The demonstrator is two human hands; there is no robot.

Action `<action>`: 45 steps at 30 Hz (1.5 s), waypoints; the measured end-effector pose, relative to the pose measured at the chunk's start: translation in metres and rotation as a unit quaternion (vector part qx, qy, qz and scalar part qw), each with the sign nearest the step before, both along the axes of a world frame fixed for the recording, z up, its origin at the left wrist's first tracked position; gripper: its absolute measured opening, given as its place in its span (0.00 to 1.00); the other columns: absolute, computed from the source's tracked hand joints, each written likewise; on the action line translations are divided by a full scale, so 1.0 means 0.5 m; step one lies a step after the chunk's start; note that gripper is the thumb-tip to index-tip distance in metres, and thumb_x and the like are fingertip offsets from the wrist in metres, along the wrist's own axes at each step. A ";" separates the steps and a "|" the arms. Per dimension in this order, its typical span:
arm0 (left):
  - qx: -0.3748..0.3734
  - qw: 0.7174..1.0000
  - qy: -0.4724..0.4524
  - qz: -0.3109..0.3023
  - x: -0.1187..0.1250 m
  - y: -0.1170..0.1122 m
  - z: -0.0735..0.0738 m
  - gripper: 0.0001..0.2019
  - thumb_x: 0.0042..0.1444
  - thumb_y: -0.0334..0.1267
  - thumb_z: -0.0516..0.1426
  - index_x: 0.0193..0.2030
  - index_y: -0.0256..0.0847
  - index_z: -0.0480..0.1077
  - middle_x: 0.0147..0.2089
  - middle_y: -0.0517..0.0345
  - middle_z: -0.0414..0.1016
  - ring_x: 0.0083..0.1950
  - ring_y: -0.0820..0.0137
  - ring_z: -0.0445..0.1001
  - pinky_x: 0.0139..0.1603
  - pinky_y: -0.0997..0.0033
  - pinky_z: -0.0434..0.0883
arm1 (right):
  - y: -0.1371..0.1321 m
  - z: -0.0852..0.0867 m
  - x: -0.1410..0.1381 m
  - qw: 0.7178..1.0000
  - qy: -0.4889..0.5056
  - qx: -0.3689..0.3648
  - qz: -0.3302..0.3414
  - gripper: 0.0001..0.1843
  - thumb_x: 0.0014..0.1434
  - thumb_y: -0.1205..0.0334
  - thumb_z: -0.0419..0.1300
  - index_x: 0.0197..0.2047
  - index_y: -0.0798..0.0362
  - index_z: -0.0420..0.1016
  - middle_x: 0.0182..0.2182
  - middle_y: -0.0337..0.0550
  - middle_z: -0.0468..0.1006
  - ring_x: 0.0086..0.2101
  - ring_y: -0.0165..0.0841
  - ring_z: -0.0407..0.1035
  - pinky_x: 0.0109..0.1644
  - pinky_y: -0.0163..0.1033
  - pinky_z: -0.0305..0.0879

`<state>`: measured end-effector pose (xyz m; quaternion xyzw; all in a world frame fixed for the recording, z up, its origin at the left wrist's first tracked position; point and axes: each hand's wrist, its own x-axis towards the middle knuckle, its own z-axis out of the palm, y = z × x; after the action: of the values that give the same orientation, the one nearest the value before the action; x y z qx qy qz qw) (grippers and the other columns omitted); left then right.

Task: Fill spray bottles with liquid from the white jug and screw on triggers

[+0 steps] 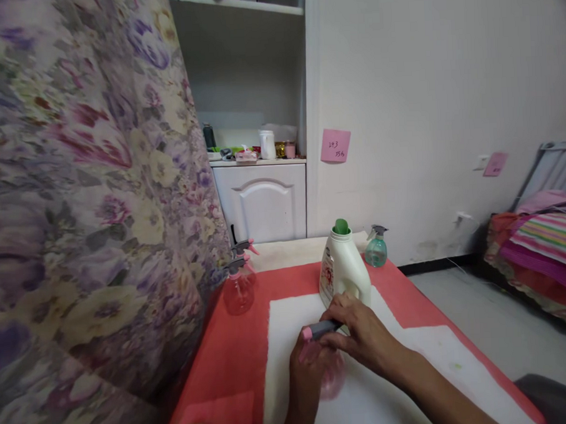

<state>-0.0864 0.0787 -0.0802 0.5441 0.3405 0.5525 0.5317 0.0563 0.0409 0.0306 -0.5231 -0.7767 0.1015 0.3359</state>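
My right hand (356, 329) is closed over the grey and pink trigger head of a pink spray bottle (330, 372), just in front of a white detergent jug with a green cap (342, 269). My left hand (305, 367) wraps round the clear pink body of the same bottle from below. The bottle rests over a white cloth (412, 369) spread on a red table (233, 351).
A second pink spray bottle (239, 282) stands at the table's left, a teal one (376, 248) behind the jug. A flowered curtain (85, 202) fills the left side. A white cabinet with small items (263, 194) is behind; folded striped bedding (542, 244) lies right.
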 end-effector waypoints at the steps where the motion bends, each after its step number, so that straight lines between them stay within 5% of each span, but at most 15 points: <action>1: -0.006 1.000 -0.001 0.004 0.000 0.001 -0.002 0.13 0.45 0.42 0.65 0.37 0.41 0.74 0.34 0.57 0.81 0.36 0.63 0.79 0.38 0.65 0.78 | -0.002 -0.006 0.002 1.000 0.030 0.000 0.000 0.10 0.56 0.61 0.67 0.42 0.48 0.75 0.37 0.41 0.72 0.40 0.38 0.67 0.43 0.42 0.66; 5: -0.010 1.000 0.000 -0.014 -0.004 0.001 0.002 0.13 0.45 0.41 0.66 0.38 0.42 0.74 0.36 0.56 0.81 0.37 0.62 0.79 0.41 0.64 0.78 | -0.022 -0.039 0.011 0.982 0.185 -0.042 -0.017 0.19 0.57 0.61 0.65 0.52 0.47 0.70 0.45 0.42 0.72 0.42 0.36 0.68 0.46 0.43 0.66; 10: 0.001 0.998 0.004 -0.065 -0.016 0.007 0.018 0.12 0.46 0.40 0.65 0.39 0.42 0.74 0.35 0.56 0.81 0.38 0.61 0.79 0.41 0.62 0.78 | -0.036 -0.089 -0.003 0.950 0.288 -0.112 -0.032 0.26 0.47 0.71 0.64 0.51 0.48 0.72 0.39 0.38 0.72 0.39 0.36 0.68 0.43 0.40 0.66; 18: -0.010 0.987 0.020 -0.158 -0.033 0.014 0.031 0.20 0.48 0.47 0.64 0.46 0.40 0.75 0.46 0.50 0.81 0.50 0.56 0.77 0.53 0.59 0.73 | -0.004 -0.108 -0.016 0.943 0.320 -0.084 0.028 0.09 0.53 0.61 0.66 0.39 0.50 0.78 0.33 0.37 0.68 0.36 0.34 0.64 0.41 0.38 0.61; 24: -0.034 0.971 0.091 -0.218 -0.121 0.053 0.027 0.31 0.43 0.41 0.68 0.56 0.39 0.71 0.60 0.46 0.73 0.64 0.52 0.66 0.65 0.50 0.62 | -0.001 -0.095 -0.020 0.958 0.282 -0.051 0.011 0.03 0.54 0.64 0.65 0.33 0.51 0.74 0.32 0.37 0.67 0.36 0.34 0.64 0.40 0.37 0.60; 28: -0.016 0.984 0.146 -0.103 -0.172 0.054 0.082 0.31 0.45 0.43 0.67 0.57 0.40 0.68 0.55 0.45 0.76 0.56 0.55 0.74 0.59 0.52 0.68 | -0.004 -0.101 -0.031 0.966 0.255 -0.036 -0.035 0.05 0.53 0.64 0.64 0.31 0.52 0.71 0.31 0.36 0.67 0.34 0.34 0.65 0.39 0.37 0.59; 32: 0.118 0.970 0.208 0.047 -0.154 0.026 0.134 0.24 0.54 0.45 0.60 0.57 0.43 0.68 0.52 0.48 0.74 0.50 0.62 0.75 0.55 0.56 0.71 | -0.006 -0.115 -0.052 0.963 0.254 -0.019 -0.086 0.06 0.53 0.66 0.63 0.30 0.52 0.68 0.30 0.36 0.66 0.33 0.34 0.64 0.38 0.38 0.59; 37: 0.203 0.938 0.274 0.057 -0.098 -0.001 0.150 0.17 0.58 0.41 0.56 0.54 0.45 0.71 0.54 0.49 0.71 0.48 0.64 0.75 0.50 0.61 0.74 | -0.007 -0.123 -0.062 0.955 0.271 -0.013 -0.121 0.07 0.52 0.68 0.63 0.32 0.52 0.67 0.30 0.36 0.66 0.33 0.34 0.64 0.39 0.38 0.60; 45: 0.214 0.938 0.272 0.030 -0.067 0.015 0.163 0.14 0.60 0.38 0.53 0.51 0.43 0.74 0.56 0.46 0.71 0.52 0.62 0.74 0.53 0.60 0.73 | -0.019 -0.086 -0.033 0.958 0.276 -0.069 -0.018 0.05 0.55 0.69 0.62 0.36 0.50 0.75 0.32 0.36 0.66 0.35 0.34 0.64 0.40 0.37 0.59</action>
<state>-0.1197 0.0865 0.0012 0.7640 0.3617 0.4596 0.2727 0.0398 0.0312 -0.0123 -0.5103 -0.6354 0.2894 0.5022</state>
